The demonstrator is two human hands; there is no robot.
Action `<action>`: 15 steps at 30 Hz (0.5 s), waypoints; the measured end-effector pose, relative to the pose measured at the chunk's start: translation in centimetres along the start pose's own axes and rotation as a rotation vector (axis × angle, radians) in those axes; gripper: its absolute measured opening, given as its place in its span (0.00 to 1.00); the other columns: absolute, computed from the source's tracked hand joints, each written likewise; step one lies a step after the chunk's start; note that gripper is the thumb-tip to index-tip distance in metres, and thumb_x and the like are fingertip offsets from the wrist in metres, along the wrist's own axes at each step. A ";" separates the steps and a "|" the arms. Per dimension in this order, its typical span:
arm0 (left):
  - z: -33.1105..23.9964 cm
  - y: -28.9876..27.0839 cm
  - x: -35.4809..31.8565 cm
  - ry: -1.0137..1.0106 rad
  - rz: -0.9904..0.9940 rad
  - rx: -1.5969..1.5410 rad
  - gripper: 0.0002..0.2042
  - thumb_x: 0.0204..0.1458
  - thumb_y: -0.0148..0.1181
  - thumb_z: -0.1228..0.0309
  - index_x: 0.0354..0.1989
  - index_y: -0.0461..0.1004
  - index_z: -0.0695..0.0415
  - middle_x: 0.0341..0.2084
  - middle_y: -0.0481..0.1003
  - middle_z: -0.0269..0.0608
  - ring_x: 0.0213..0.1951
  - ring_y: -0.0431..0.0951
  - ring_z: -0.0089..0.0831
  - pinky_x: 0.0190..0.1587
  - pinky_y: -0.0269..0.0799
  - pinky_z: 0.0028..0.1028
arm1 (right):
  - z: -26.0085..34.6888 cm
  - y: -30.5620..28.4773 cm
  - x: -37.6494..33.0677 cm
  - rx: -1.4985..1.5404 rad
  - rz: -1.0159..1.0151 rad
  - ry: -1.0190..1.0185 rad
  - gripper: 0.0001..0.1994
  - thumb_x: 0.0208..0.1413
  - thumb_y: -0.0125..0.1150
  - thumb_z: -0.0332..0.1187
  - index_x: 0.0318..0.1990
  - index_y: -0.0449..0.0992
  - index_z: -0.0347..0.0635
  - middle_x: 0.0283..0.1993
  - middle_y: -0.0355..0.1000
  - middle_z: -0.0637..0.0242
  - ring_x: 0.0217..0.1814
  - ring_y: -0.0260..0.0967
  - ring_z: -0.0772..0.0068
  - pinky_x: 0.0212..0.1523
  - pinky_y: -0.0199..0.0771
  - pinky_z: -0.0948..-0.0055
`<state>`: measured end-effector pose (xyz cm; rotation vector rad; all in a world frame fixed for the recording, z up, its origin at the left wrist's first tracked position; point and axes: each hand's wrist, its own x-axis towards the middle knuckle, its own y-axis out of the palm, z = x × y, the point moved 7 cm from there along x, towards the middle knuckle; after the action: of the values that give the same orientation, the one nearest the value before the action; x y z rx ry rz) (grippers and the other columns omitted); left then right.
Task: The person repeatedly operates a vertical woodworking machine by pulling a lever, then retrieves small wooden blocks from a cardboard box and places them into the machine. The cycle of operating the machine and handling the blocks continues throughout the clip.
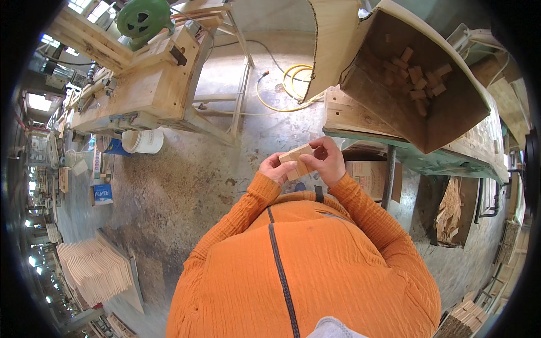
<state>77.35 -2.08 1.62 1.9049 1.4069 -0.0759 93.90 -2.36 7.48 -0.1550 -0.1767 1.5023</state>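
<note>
Close in front of my waist, my left hand [275,168] and my right hand [329,161] hold small pale wooden blocks [295,154] between thumbs and fingers. The pieces lie against each other, one slanting above another; I cannot tell exactly how many there are. Both thumbs press on the near faces, while the other fingers are partly hidden behind the wood. Beyond my right hand, an open cardboard box [383,104] lies tilted on a wooden workbench [352,112], with several similar loose blocks [418,78] inside.
A heavy wooden bench [149,84] carrying a green machine part [143,19] stands far left. A white bucket [147,141] sits below it. Yellow hose [287,79] coils on the floor. Stacked curved wooden pieces [93,267] stand lower left. Another carton [366,177] is under the right bench.
</note>
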 end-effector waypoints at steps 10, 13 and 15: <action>-3.1 0.7 -1.3 0.297 -0.100 0.323 0.16 0.47 0.64 0.78 0.45 0.69 0.63 0.40 0.73 0.40 0.41 0.75 0.26 0.43 0.75 0.28 | 0.5 1.4 -0.9 0.115 0.029 -0.102 0.25 0.46 0.66 0.26 0.53 0.68 0.41 0.46 0.69 0.65 0.47 0.67 0.72 0.43 0.70 0.74; -5.4 1.9 -2.6 0.613 -0.078 0.746 0.18 0.47 0.64 0.79 0.47 0.70 0.62 0.40 0.73 0.38 0.41 0.74 0.23 0.42 0.73 0.23 | -1.1 1.8 -0.8 0.367 0.037 -0.085 0.23 0.48 0.64 0.25 0.54 0.67 0.42 0.51 0.68 0.65 0.49 0.67 0.74 0.46 0.69 0.73; -6.0 2.5 -3.3 0.773 -0.065 0.928 0.18 0.46 0.64 0.80 0.48 0.70 0.62 0.40 0.73 0.37 0.41 0.74 0.22 0.42 0.72 0.21 | -1.1 2.0 -1.1 0.431 0.026 -0.091 0.22 0.50 0.63 0.24 0.53 0.67 0.41 0.52 0.68 0.65 0.50 0.66 0.75 0.47 0.68 0.74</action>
<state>75.90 -1.43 8.78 2.8241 2.1938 -0.0190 92.11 -3.30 5.93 0.2572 0.0794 1.5404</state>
